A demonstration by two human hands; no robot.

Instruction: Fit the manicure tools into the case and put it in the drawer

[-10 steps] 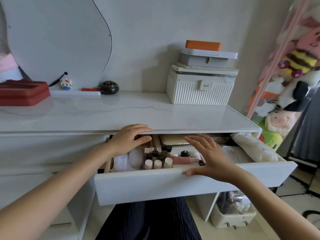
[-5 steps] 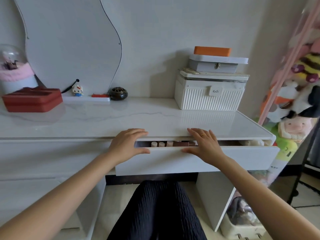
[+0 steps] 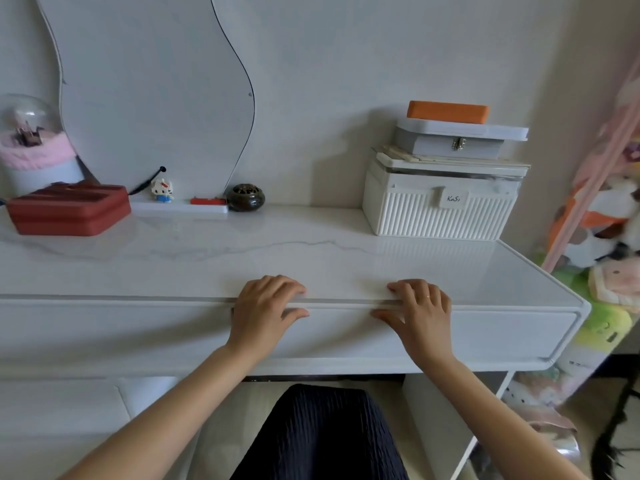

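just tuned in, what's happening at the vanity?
A person sits at a white vanity with both hands on the drawer front. The left hand and right hand lie flat, fingers over the top edge, thumbs on the face. The drawer looks fully shut, flush with the desk. No manicure case is in view, so it cannot be checked. On the desktop stand a red box and a white ribbed box.

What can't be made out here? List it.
- Drawer contents, case included: head view, hidden behind the shut front.
- Toys at right: blurred, cut by the frame edge.
- Left hand, right hand: palms hidden, backs face the camera.
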